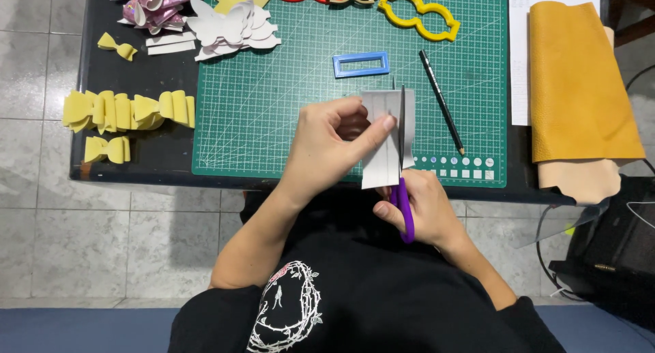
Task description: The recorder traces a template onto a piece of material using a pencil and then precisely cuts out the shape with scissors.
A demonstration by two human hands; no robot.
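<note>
The left hand [331,145] pinches a pale grey sheet [385,138] between thumb and fingers, clamped on its left edge, and holds it upright above the near edge of a green cutting mat [273,107]. The right hand [423,206] grips purple-handled scissors [404,189], its fingers closed through the handle loops. The blades run up along the sheet, and their tips show just above its top edge. Whether the blades are parted or shut cannot be told, since the sheet and blades overlap. The sheet bears faint ruled lines; its lower end hides part of the right hand.

The mat lies on a dark worktop [102,80]. On the mat, beyond the sheet, sit a blue rectangular frame template [361,64] and a black pencil [441,102]. At the far edge lie a yellow outline template [419,13], white bow-shaped cutouts [232,25], and red and tan templates cut off by the picture's top. Near the left edge are yellow folded bows [126,111] and a shiny pink bow [153,2]. At the right edge a rolled mustard leather sheet [580,80] overhangs the worktop, lying partly on white paper [520,60].
</note>
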